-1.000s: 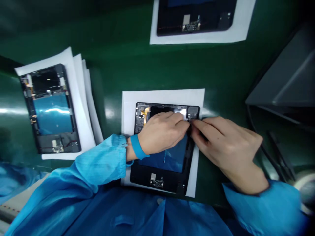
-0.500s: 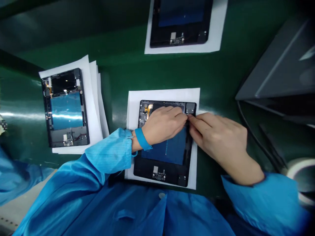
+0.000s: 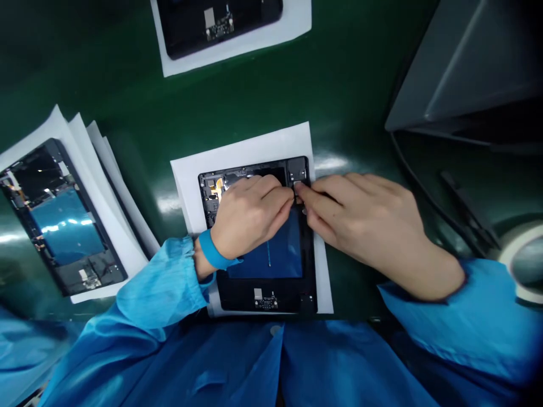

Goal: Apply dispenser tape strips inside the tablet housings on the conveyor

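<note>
1. Now the open tablet [image 3: 263, 291] lies flat on a white sheet [image 3: 186, 169] on the green table [image 3: 237, 107], right in front of the person.
2. The left hand [image 3: 248, 217] rests on top of the tablet, with a blue band [image 3: 211, 251] on its wrist. Its fingers are curled. The tips of its thumb and first finger come together by the tablet's top right corner.
3. The right hand [image 3: 360, 217] comes in from the right side. Its fingers are stretched out and close together, and their tips meet the left hand's tips at that same corner.
4. I cannot tell if either hand has a tiny part pinched there, because the fingers hide the spot.
5. This looks like small, careful finger work at that corner. I think it goes best if the left hand's weight holds the tablet down, so it does not slide on the paper.
6. Soft pushes with just the fingertips seem wise. The parts inside look thin, like the orange strip [image 3: 218, 186] near the top left.
7. The palm should sit lightly on the blue panel [image 3: 280, 254], so it does not get scratched or smudged.
8. A second tablet [image 3: 63, 220] lies well apart on the left, a third tablet [image 3: 212, 22] lies at the top, and a tape roll [image 3: 524, 254] sits at the right edge.
</note>
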A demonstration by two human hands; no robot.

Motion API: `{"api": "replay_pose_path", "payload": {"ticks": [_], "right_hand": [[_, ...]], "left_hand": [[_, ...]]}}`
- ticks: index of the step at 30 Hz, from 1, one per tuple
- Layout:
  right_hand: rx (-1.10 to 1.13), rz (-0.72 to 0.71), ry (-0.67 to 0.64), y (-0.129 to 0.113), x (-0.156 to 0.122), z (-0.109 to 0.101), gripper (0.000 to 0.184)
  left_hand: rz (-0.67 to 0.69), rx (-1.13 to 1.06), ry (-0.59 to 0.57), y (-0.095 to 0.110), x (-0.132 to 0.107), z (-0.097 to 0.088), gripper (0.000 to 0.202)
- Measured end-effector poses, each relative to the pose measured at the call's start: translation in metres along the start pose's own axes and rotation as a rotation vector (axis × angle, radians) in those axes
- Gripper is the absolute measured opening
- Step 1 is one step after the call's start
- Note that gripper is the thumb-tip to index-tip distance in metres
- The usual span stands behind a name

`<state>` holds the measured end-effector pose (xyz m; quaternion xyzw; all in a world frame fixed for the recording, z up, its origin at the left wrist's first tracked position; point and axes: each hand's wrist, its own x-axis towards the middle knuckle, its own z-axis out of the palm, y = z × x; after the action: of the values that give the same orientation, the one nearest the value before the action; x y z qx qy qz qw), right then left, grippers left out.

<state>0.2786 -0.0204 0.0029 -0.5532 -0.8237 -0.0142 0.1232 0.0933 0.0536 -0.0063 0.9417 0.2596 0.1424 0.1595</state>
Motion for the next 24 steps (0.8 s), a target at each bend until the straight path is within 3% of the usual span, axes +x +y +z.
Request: {"api": "replay_pose_path", "payload": {"ticks": [12, 24], "right_hand": [[-0.052, -0.105, -0.007, -0.0052, 0.0001, -0.0072, 0.022], [0.003, -0.11, 0.008, -0.0059, -0.0012, -0.0065, 0.02]], "left_hand": [[-0.016, -0.007, -0.028, 0.001, -0.0012, -0.0013, 0.026], [-0.026, -0.01, -0.035, 0.0017, -0.0036, -0.0029, 0.027]]}}
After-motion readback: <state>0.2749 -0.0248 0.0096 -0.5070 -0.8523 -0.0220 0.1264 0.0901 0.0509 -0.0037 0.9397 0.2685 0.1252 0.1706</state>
